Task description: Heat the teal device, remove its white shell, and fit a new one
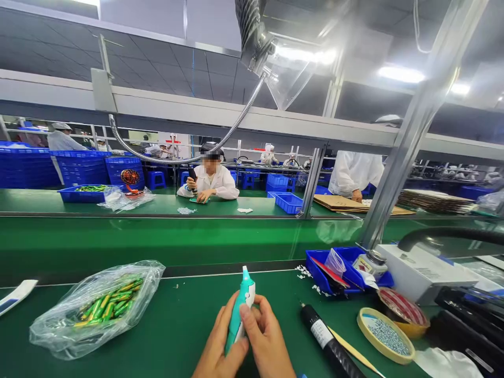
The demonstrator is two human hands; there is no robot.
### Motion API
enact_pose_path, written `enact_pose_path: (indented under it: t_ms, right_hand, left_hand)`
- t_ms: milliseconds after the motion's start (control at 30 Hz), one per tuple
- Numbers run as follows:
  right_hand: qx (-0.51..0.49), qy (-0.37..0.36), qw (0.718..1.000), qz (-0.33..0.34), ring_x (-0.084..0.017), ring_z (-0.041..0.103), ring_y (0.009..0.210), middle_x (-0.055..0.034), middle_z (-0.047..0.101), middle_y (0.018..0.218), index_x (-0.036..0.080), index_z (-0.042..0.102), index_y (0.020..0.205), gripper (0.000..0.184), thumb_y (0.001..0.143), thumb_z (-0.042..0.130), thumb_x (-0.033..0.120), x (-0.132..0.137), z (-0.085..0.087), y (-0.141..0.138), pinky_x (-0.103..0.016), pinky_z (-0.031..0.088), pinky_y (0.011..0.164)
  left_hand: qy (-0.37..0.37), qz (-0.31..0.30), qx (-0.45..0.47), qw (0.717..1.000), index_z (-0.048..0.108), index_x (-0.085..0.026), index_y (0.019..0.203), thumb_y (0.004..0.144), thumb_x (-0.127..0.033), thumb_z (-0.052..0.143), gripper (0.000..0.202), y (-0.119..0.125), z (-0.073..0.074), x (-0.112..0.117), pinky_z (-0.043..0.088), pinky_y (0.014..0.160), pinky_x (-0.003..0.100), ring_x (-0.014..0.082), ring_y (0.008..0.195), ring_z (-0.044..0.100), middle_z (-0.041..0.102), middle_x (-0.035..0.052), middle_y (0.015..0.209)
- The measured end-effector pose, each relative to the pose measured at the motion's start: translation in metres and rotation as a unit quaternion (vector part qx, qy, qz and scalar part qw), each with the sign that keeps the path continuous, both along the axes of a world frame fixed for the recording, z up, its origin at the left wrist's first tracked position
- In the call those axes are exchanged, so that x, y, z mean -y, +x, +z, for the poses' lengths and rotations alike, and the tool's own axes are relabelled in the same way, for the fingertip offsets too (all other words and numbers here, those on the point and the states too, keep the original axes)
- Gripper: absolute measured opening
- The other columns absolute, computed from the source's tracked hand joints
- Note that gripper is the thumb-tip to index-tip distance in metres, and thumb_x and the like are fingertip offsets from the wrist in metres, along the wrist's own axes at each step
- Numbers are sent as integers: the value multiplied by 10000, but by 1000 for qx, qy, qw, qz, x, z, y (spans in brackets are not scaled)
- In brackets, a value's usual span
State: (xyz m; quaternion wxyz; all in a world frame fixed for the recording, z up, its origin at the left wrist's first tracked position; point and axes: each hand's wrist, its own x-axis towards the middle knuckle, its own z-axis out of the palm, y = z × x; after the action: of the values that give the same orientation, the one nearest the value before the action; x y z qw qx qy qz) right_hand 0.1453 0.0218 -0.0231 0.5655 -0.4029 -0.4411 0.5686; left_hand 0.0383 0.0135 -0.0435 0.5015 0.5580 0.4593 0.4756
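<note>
Both my hands hold a small teal and white handheld device upright over the green bench. My left hand wraps its lower body from the left. My right hand closes on it from the right, thumb pressed on its white face. The device's tip points up and away from me.
A clear plastic bag of green and yellow batteries lies at the left. At the right are a black screwdriver, a yellow dish of small screws, a blue tray and a white box. Across the conveyor a seated person works.
</note>
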Motion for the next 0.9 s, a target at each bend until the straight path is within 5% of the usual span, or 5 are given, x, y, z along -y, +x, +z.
enact_pose_path:
  t_ms: [167,367,633,767,900]
  right_hand:
    - [46,26,998,-40,-131,492,592,17,568,625,188,531,726,415,686,609,594,-4,3,9,-232,385,567]
    - [-211,-100,971,-49,-150,539,549,22,545,518,193,548,740,467,751,456,651,-10,20,19,-265,417,585]
    - [-271,-137,952,-40,-86,345,294,75,331,315,202,332,474,573,709,462,707,-14,16,11,-222,317,399]
    - [-254,-154,955,-21,-93,425,352,62,428,382,177,504,597,520,691,515,689,-17,13,14,-217,363,444]
    - [-249,-163,954,31,-157,588,615,-32,637,677,152,577,933,534,707,548,635,-14,13,19,-253,449,588]
  left_hand:
    - [57,-71,-122,988,313,-185,1346,838,-457,434,588,-1,12,0,318,1027,361,252,1237,384,414,112,1359]
    - [69,-165,-178,968,373,-224,1326,795,-328,522,562,6,19,11,340,1008,336,267,1234,390,388,78,1382]
    - [-32,-100,-72,992,596,-244,1124,678,-276,651,450,14,31,24,380,953,308,311,1148,473,595,102,1145]
    - [-100,-113,-20,988,532,-191,1141,674,-386,669,524,13,11,16,478,668,260,217,763,618,646,88,892]
    - [-207,-150,70,964,502,-144,996,562,-590,691,650,15,8,7,346,412,183,76,416,487,579,-5,644]
